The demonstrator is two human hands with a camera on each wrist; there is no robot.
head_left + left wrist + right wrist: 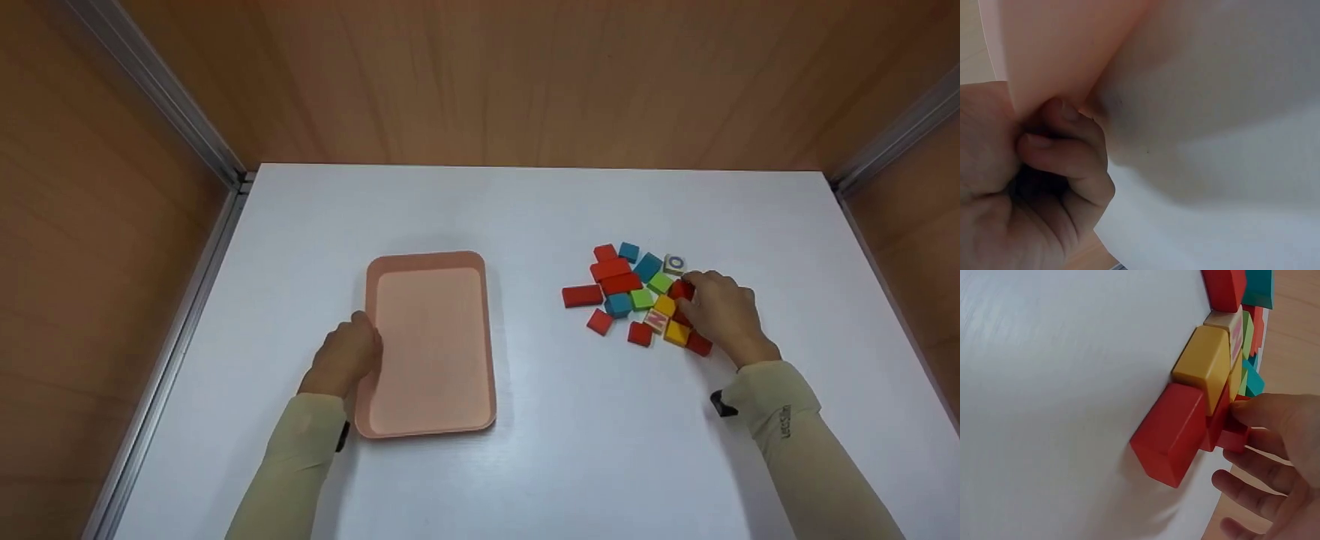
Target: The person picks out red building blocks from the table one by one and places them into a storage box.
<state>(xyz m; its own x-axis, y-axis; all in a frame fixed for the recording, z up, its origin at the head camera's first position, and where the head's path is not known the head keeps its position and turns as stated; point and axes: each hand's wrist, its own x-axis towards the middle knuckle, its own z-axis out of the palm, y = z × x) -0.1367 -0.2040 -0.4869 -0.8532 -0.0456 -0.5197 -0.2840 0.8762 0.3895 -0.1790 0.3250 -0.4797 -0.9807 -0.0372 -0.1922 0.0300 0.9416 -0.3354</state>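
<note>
A pink rectangular tray [431, 345] lies on the white table, left of the middle. My left hand [345, 354] grips its left rim; in the left wrist view the fingers [1067, 154] curl in beneath the tray wall [1067, 50]. Over on the right, my right hand [724, 311] is at the right edge of a group of colored toy blocks [621, 283]. In the right wrist view, its thumb and index finger pinch a red block [1234, 436], which sits close against other blocks. Beside it are a yellow block [1203, 354] and another red block [1171, 430].
The blocks lie close together: red, blue, green, yellow and a few lettered ones, such as a block marked O [674, 263] and one marked N [656, 321]. Wooden panels [525, 82] with metal edge strips [217, 255] enclose the white table [540, 465].
</note>
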